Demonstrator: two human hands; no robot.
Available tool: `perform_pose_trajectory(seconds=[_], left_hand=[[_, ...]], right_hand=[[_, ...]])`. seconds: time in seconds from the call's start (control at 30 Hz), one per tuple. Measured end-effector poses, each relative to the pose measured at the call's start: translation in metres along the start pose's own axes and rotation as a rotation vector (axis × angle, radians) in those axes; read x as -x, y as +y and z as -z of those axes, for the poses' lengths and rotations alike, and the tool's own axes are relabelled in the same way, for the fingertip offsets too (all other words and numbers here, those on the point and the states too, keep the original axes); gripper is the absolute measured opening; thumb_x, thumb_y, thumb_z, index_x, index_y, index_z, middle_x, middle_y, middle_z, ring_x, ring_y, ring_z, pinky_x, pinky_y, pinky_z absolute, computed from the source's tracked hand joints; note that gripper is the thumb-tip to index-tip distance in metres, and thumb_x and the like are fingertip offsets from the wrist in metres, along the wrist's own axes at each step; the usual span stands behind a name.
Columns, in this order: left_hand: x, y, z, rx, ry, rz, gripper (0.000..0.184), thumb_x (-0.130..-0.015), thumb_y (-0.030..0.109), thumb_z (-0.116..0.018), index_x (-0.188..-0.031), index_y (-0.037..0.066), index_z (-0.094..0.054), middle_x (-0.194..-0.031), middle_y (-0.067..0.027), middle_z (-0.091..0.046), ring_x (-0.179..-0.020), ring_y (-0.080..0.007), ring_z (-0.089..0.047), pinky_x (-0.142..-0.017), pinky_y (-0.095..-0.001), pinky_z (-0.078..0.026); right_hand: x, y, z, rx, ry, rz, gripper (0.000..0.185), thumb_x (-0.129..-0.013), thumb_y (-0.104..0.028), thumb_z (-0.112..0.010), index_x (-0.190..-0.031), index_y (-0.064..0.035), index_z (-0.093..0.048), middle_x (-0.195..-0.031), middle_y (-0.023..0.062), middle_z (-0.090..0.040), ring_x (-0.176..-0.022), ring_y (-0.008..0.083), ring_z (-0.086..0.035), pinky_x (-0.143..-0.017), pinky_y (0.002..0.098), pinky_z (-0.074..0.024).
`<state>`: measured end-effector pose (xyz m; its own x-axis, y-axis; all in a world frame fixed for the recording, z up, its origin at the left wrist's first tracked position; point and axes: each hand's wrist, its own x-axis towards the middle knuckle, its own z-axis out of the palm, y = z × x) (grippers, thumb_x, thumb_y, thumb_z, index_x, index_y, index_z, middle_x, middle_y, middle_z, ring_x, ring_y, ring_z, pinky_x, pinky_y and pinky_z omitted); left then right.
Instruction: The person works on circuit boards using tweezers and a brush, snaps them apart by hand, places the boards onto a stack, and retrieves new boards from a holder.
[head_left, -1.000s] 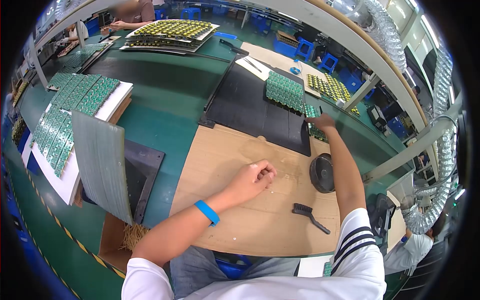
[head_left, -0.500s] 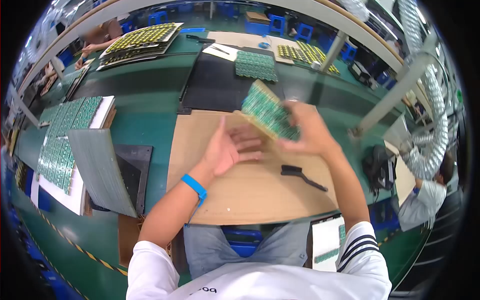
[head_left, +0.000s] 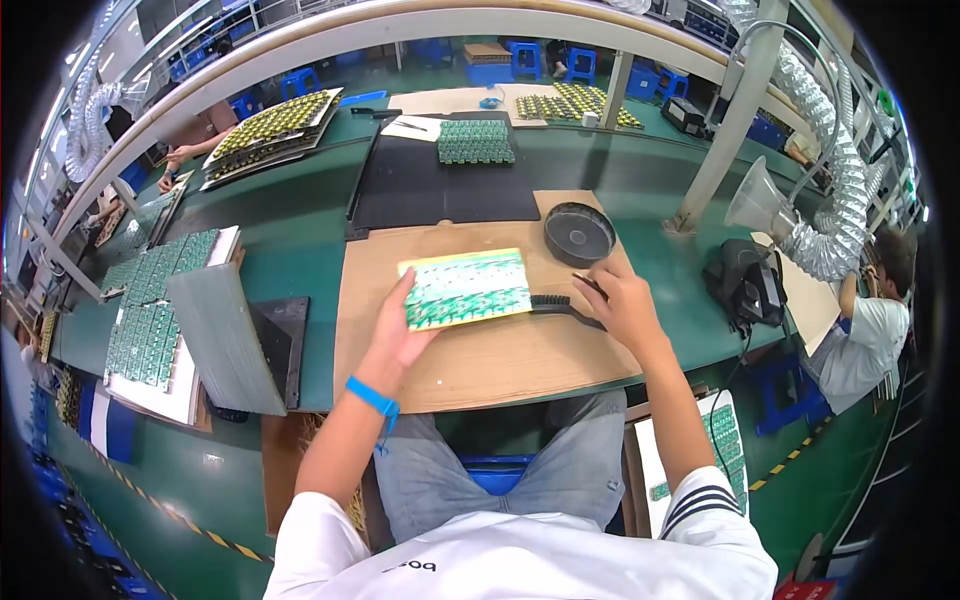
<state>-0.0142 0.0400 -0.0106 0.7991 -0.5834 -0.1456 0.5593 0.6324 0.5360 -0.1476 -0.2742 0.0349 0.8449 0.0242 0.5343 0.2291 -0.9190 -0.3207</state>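
My left hand [head_left: 398, 325] grips a green circuit board panel [head_left: 468, 290] with yellowish edges by its left end, holding it tilted above the cardboard. Fingers closed, my right hand [head_left: 626, 308] pinches a slim dark tool [head_left: 591, 286] whose kind I cannot make out. Beneath that hand lies a black brush [head_left: 552, 301], bristles beside the panel's right edge and part of its handle hidden. Just beyond my right hand sits a round black dish [head_left: 579, 234] with a ridged rim. Brown cardboard [head_left: 480, 370] covers the bench in front of me.
A black mat [head_left: 420, 190] ahead carries another green panel [head_left: 476, 142]. On the left, a grey slanted plate [head_left: 225, 340] stands beside stacked boards [head_left: 150, 340]. To the right are a metal post [head_left: 730, 130], a black device [head_left: 748, 285] and a flexible duct [head_left: 845, 230].
The panel has moved from my right hand to my left and turned level. My right hand now pinches a slim dark tool. The round dish has come into view, and the camera view has shifted.
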Motion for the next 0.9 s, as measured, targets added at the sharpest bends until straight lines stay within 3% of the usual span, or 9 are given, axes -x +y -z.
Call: perform_pose_trajectory(seconds=[0.03,0.07,0.23,0.47,0.57,0.73,0.9], left_hand=[[0.010,-0.002,0.004,-0.002,-0.003,-0.001,0.051,-0.107,0.037,-0.048,-0.142,0.000,-0.047,-0.140,-0.0189,-0.057,-0.127,-0.0314,-0.059,-0.110,-0.0493,-0.046],[0.022,-0.006,0.008,0.034,0.035,-0.070,0.048,-0.107,0.036,-0.048,-0.140,0.001,-0.048,-0.139,-0.0183,-0.058,-0.127,-0.0306,-0.059,-0.110,-0.0488,-0.046],[0.043,-0.032,0.030,0.015,0.187,-0.367,0.043,-0.108,0.032,-0.047,-0.136,-0.001,-0.049,-0.138,-0.0171,-0.059,-0.124,-0.0296,-0.060,-0.107,-0.0477,-0.048],[0.045,-0.036,0.030,0.017,0.194,-0.390,0.038,-0.108,0.027,-0.047,-0.134,-0.001,-0.051,-0.135,-0.0155,-0.060,-0.123,-0.0281,-0.061,-0.105,-0.0457,-0.050],[0.049,-0.038,0.025,0.002,0.213,-0.419,0.037,-0.108,0.026,-0.047,-0.133,-0.001,-0.051,-0.134,-0.0153,-0.061,-0.122,-0.0277,-0.061,-0.104,-0.0448,-0.051],[0.051,-0.038,0.026,0.002,0.200,-0.430,0.036,-0.108,0.026,-0.047,-0.132,-0.001,-0.052,-0.133,-0.0152,-0.061,-0.120,-0.0272,-0.062,-0.103,-0.0439,-0.051],[0.052,-0.037,0.026,0.007,0.176,-0.420,0.036,-0.108,0.026,-0.047,-0.131,-0.001,-0.052,-0.131,-0.0146,-0.062,-0.120,-0.0270,-0.063,-0.103,-0.0437,-0.051]], right_hand=[[0.009,0.004,0.003,0.089,-0.091,-0.164,0.030,-0.082,-0.025,-0.080,-0.092,-0.0006,-0.065,-0.104,0.0128,-0.064,-0.091,0.0351,-0.064,-0.076,0.0412,-0.0520],[0.016,0.004,0.005,0.089,-0.088,-0.169,0.030,-0.082,-0.025,-0.080,-0.092,-0.0006,-0.065,-0.104,0.0128,-0.064,-0.091,0.0351,-0.064,-0.076,0.0412,-0.0520],[0.037,0.008,0.005,0.061,-0.064,-0.026,0.023,-0.088,-0.020,-0.075,-0.096,-0.0004,-0.065,-0.099,0.0159,-0.065,-0.089,0.0366,-0.065,-0.076,0.0426,-0.0520],[0.029,0.031,0.004,0.030,0.048,-0.050,0.021,-0.095,-0.016,-0.069,-0.107,-0.0005,-0.062,-0.086,0.0168,-0.065,-0.079,0.0321,-0.065,-0.073,0.0402,-0.0516],[0.011,0.040,0.012,-0.330,0.073,-0.334,0.022,-0.098,-0.014,-0.065,-0.113,0.0013,-0.058,-0.079,0.0152,-0.064,-0.068,0.0248,-0.060,-0.067,0.0353,-0.0493],[-0.020,0.065,0.010,-0.341,0.072,-0.337,0.019,-0.100,-0.013,-0.062,-0.109,0.0025,-0.059,-0.073,0.0142,-0.063,-0.062,0.0206,-0.054,-0.062,0.0324,-0.0457],[-0.042,0.079,0.008,-0.172,-0.098,-0.273,0.021,-0.099,-0.016,-0.064,-0.107,0.0029,-0.060,-0.074,0.0162,-0.063,-0.062,0.0215,-0.055,-0.061,0.0347,-0.0451]])
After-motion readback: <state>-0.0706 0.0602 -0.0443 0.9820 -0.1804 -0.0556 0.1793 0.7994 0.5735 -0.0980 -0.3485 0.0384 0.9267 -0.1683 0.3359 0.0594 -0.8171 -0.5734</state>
